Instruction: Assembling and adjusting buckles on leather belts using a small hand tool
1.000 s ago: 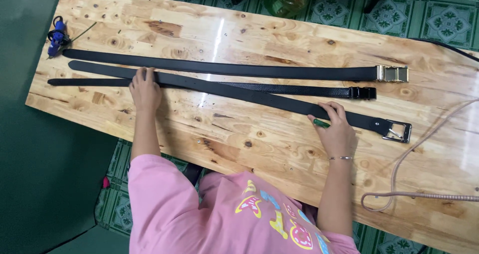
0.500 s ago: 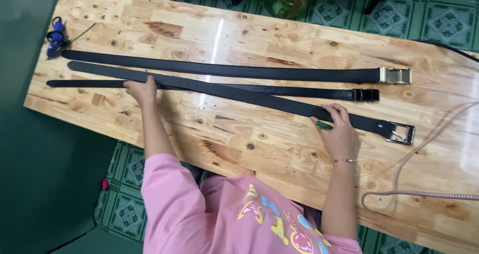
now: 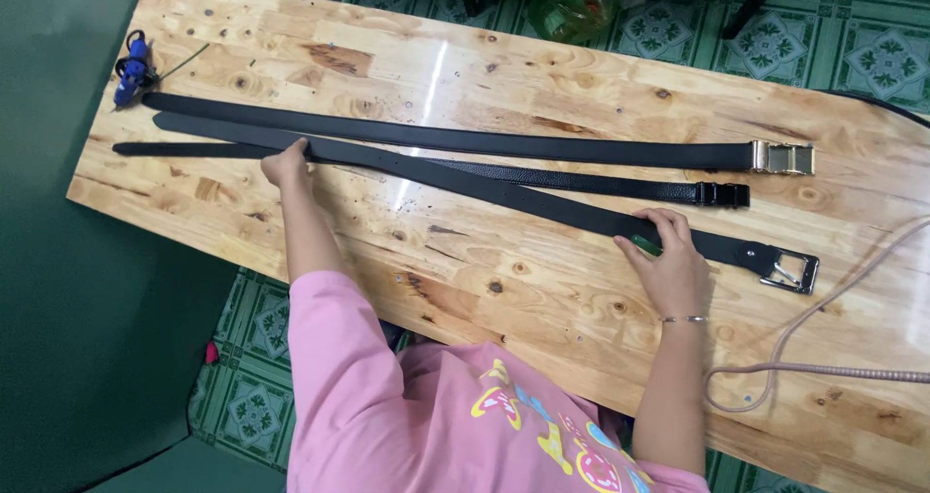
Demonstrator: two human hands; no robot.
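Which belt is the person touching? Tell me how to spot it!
On the long wooden table lie three black belts. The nearest belt slants across the middle one, under the left hand and right hand. Only it has an open silver frame buckle.

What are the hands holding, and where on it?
Both press the nearest black belt flat on the wooden table: left hand near the pointed tip end, right hand near the silver buckle. Neither grips or lifts it.

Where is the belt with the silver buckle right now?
In the head view, the silver-buckled belt lies nearest the person, slanting across the thin belt, pinned under the left hand and right hand.
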